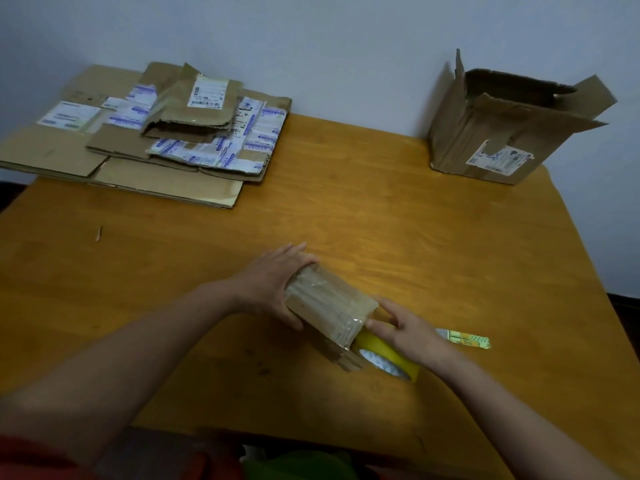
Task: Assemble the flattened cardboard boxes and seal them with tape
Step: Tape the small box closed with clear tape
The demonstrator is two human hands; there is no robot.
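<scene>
A small cardboard box [329,303], wrapped in clear tape, lies on the wooden table [415,237] in front of me. My left hand [273,289] grips its left end, fingers along the far side and thumb on the near side. A yellow tape roll [391,358] stands against the box's right end. My right hand [408,330] lies over the roll, its straight fingers touching that end of the box. A stack of flattened cardboard boxes [138,140] with shipping labels sits at the table's far left.
An assembled cardboard box [502,129] with open top flaps stands at the far right corner against the wall. A small green and yellow utility knife [467,339] lies just right of my right hand. A thin scrap [99,233] lies at the left.
</scene>
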